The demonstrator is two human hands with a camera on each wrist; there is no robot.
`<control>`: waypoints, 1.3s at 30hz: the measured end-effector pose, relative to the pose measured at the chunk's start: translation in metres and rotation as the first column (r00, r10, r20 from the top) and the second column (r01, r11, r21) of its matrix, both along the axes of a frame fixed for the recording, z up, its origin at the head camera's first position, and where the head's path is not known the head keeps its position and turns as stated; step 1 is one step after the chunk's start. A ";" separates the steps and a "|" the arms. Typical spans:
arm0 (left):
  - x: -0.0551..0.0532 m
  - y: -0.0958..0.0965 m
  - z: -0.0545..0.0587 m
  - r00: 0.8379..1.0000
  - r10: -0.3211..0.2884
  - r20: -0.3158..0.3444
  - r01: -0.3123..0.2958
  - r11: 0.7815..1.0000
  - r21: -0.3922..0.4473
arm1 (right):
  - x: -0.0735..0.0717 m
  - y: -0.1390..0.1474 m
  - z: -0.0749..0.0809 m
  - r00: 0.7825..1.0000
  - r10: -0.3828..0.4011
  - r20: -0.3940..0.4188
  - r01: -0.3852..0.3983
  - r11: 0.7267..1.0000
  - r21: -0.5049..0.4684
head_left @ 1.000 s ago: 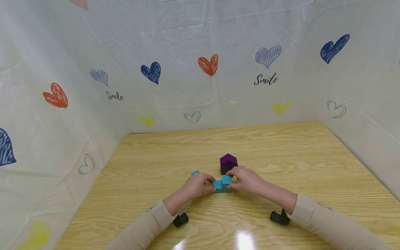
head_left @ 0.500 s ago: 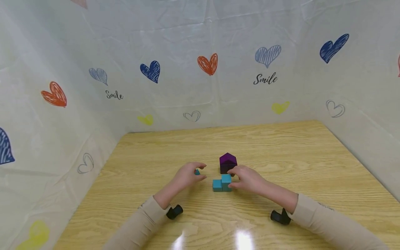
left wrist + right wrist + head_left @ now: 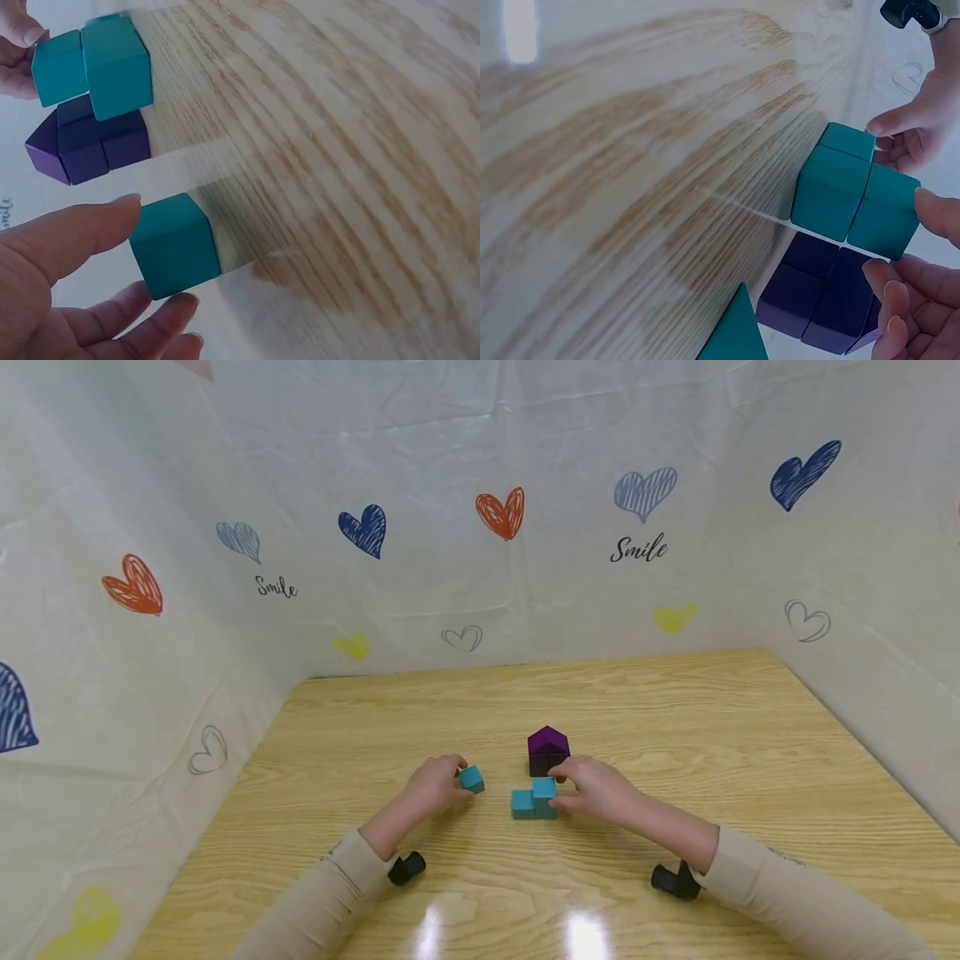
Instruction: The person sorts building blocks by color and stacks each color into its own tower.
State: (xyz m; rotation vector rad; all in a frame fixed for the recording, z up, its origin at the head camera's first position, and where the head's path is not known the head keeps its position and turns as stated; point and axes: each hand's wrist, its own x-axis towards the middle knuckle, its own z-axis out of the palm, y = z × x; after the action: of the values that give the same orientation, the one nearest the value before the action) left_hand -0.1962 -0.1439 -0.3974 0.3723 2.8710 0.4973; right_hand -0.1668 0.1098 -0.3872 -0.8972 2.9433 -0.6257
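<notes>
In the head view my left hand (image 3: 429, 789) has thumb and fingers on opposite sides of a loose teal cube (image 3: 472, 779). The left wrist view shows the thumb at one edge of this cube (image 3: 176, 246) and fingertips at the opposite side. My right hand (image 3: 597, 787) pinches the upper teal cube (image 3: 544, 788) of a small step-shaped group. A lower teal cube (image 3: 522, 805) adjoins it on the left. Just behind stands a purple block house (image 3: 548, 750) with a pointed top; the right wrist view shows its separate blocks (image 3: 817, 292).
A teal triangular block (image 3: 735, 334) shows at the bottom of the right wrist view; the head view does not show it. The wood-grain table (image 3: 375, 718) is bordered by a white sheet (image 3: 420, 593) printed with hearts. Black wrist cameras (image 3: 407, 868) sit below both hands.
My left hand has left the lower teal cube, moved left and taken the loose cube between thumb and fingers. The right hand has stayed at the upper cube.
</notes>
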 end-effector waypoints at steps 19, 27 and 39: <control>-0.001 0.000 -0.005 0.999 -0.010 -0.039 0.010 1.000 0.010 | 0.000 -0.001 -0.001 1.000 -0.014 0.017 0.014 1.000 -0.013; 0.004 0.010 0.006 0.996 -0.062 -0.069 0.067 0.996 0.062 | 0.000 0.000 -0.002 1.000 -0.016 0.012 0.016 1.000 -0.015; 0.012 0.027 0.016 0.991 -0.125 -0.051 0.133 0.972 0.193 | 0.000 -0.001 0.000 0.999 -0.025 0.029 0.026 0.999 -0.020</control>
State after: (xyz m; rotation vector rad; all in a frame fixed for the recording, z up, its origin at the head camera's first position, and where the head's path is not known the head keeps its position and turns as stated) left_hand -0.1847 -0.1171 -0.3817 0.6030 2.8176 0.7592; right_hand -0.1672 0.1091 -0.3875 -0.8464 2.9329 -0.6645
